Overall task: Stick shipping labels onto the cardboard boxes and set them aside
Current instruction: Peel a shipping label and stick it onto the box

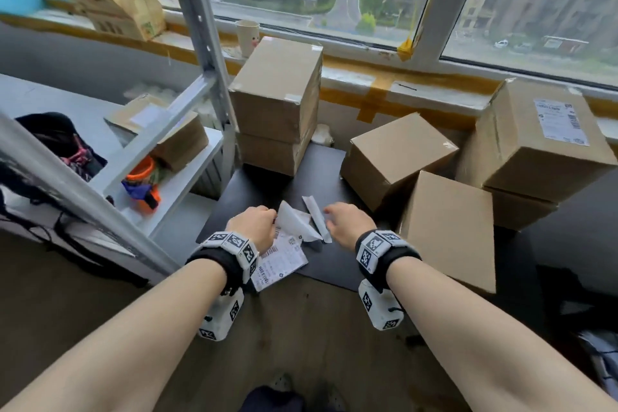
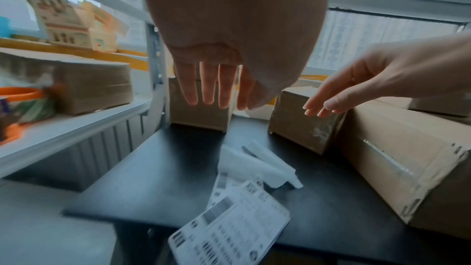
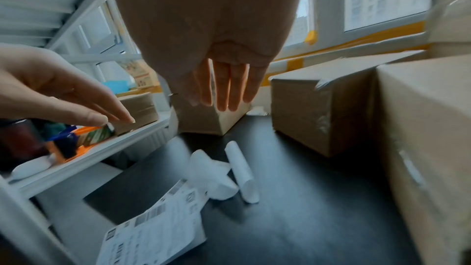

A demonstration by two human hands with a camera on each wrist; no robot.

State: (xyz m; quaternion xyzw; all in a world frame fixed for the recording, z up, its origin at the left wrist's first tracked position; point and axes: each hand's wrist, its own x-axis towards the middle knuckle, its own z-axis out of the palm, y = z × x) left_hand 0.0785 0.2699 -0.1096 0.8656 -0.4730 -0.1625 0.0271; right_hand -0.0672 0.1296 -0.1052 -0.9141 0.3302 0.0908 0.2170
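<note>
Black table (image 1: pixel 337 174), blurred printed labels (image 1: pixel 282 257)

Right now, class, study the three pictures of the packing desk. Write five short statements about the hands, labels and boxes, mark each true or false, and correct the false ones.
1. Both hands grip a label. False: the left hand and right hand hover open above the desk.
2. Printed shipping labels overhang the black desk's near edge. True.
3. The far-right upper box carries a label. True.
4. The two-box stack is labelled. False: none shows.
5. Curled white backing strips lie on a box. False: on the desk.
</note>
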